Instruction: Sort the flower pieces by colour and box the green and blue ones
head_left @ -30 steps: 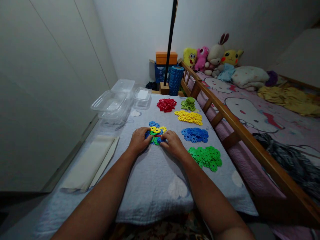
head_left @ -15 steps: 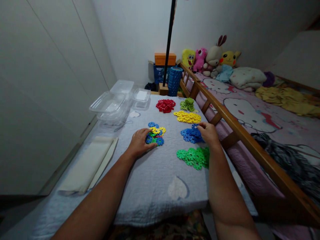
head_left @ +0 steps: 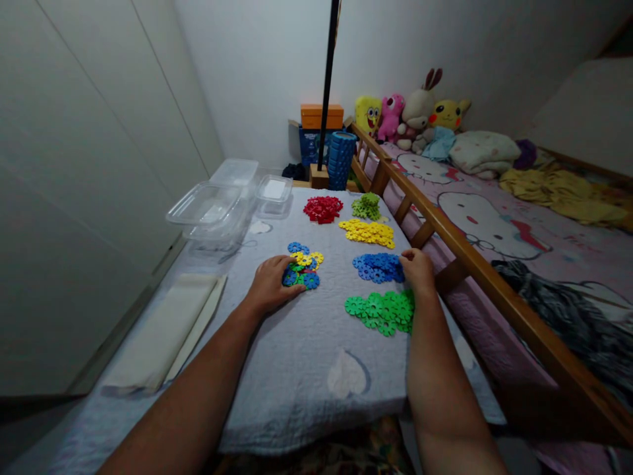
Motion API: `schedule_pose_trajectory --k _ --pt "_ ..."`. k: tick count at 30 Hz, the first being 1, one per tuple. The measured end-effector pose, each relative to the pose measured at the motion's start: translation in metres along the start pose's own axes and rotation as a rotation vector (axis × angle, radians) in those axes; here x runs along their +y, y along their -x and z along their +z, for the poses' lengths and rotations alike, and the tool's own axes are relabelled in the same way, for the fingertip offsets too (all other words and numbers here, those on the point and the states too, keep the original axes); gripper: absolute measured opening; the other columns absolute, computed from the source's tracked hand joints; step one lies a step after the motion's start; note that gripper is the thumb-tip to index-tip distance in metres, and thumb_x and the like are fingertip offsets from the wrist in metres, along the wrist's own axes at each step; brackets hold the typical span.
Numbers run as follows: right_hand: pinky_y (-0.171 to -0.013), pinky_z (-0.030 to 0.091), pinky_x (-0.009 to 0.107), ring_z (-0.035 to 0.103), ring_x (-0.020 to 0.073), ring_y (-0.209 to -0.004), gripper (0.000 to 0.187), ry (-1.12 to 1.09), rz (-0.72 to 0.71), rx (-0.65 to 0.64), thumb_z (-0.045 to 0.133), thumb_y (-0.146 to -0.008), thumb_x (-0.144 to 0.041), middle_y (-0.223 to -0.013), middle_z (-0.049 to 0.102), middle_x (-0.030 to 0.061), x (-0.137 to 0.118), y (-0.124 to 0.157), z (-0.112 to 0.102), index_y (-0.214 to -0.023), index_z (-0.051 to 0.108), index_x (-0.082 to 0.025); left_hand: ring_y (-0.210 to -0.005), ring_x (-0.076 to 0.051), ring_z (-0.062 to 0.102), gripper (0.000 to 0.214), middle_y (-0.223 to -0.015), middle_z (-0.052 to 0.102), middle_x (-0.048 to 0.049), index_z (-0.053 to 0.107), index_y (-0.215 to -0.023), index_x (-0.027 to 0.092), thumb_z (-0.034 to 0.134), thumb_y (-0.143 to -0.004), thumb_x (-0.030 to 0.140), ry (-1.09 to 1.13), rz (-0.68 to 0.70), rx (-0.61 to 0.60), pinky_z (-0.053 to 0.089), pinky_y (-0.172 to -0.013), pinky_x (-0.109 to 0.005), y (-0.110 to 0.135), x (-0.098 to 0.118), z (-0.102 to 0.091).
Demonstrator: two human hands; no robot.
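Note:
My left hand lies at the left side of a small mixed pile of flower-shaped plastic discs in blue, yellow, green and a little red. Its thumb and fingers are apart, curved round the near left edge of that pile. At the right end of the blue disc pile, the fingertips of my right hand are pinched together at a blue disc; the fingers partly hide it. Just below lies a green disc pile, its right end covered by my right wrist.
Farther back are yellow discs, red discs and light green discs. Clear plastic containers and a folded beige cloth lie on the left. A wooden bed rail borders the table's right side.
My right hand has shifted right and slightly down, from above the blue pile to its right edge, and the blue disc it held up is lower. My left hand stays beside the mixed pile.

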State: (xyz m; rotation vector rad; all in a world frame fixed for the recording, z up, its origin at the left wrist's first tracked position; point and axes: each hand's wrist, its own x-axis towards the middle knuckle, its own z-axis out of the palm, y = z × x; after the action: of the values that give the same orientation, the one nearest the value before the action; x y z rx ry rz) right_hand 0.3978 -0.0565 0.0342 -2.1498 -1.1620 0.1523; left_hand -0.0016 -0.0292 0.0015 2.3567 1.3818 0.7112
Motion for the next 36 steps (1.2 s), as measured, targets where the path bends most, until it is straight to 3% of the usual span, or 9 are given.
schedule_pose_trajectory --k 5,10,16,21,26,36 --pt "-0.090 0.052 0.036 0.066 0.0241 -0.087 0.018 -0.012 -0.078 0.047 0.057 -0.077 -0.023 -0.089 0.076 0.0092 -0.007 0.006 0.001 -0.084 0.073 -0.019 -0.133 -0.037 0.058 0.070 -0.143 0.064 -0.0130 0.063 -0.134 0.026 0.082 -0.072 0.052 -0.001 0.003 -0.012 0.042 -0.115 -0.054 0.000 0.000 -0.001" --pt "-0.091 0.052 0.038 0.066 0.0246 -0.090 0.019 -0.129 -0.298 0.004 0.055 -0.084 -0.026 -0.097 0.075 0.0104 -0.047 0.033 0.013 -0.089 0.072 -0.020 -0.134 -0.037 0.056 0.072 -0.144 0.063 -0.0131 0.063 -0.135 0.026 0.083 -0.071 0.052 0.003 0.007 -0.009 0.042 -0.115 -0.054 0.000 -0.002 0.001" --pt "-0.094 0.048 0.039 0.064 0.0246 -0.097 0.016 -0.143 -0.648 -0.281 0.058 -0.091 -0.020 -0.100 0.075 0.0094 -0.097 0.079 0.041 -0.095 0.073 -0.020 -0.132 -0.037 0.058 0.072 -0.142 0.063 -0.0133 0.063 -0.135 0.024 0.084 -0.071 0.050 0.005 0.019 0.002 0.043 -0.114 -0.054 0.001 -0.003 0.003" --pt "-0.103 0.044 0.042 0.059 0.0270 -0.115 0.022 -0.011 -0.798 -0.483 0.061 -0.095 -0.017 -0.118 0.074 0.0110 -0.114 0.111 0.058 -0.111 0.075 -0.020 -0.132 -0.037 0.057 0.072 -0.141 0.063 -0.0131 0.062 -0.135 0.025 0.085 -0.071 0.047 0.013 0.019 0.012 0.043 -0.114 -0.053 0.002 -0.002 0.002" --pt "-0.104 0.043 0.044 0.052 0.0304 -0.124 0.040 0.071 -0.843 -0.498 0.068 -0.093 -0.022 -0.138 0.066 0.0116 -0.120 0.128 0.067 -0.134 0.067 -0.022 -0.132 -0.036 0.057 0.070 -0.139 0.064 -0.0136 0.061 -0.135 0.023 0.084 -0.073 0.047 0.017 0.016 0.005 0.044 -0.114 -0.053 0.002 -0.001 0.001" --pt "-0.102 0.044 0.043 0.053 0.0298 -0.118 0.041 0.130 -0.814 -0.499 0.071 -0.091 -0.020 -0.125 0.065 0.0117 -0.118 0.129 0.070 -0.132 0.069 -0.024 -0.128 -0.036 0.059 0.067 -0.135 0.066 -0.0134 0.062 -0.132 0.024 0.082 -0.075 0.050 0.023 0.022 0.024 0.045 -0.112 -0.053 0.002 -0.003 0.003"
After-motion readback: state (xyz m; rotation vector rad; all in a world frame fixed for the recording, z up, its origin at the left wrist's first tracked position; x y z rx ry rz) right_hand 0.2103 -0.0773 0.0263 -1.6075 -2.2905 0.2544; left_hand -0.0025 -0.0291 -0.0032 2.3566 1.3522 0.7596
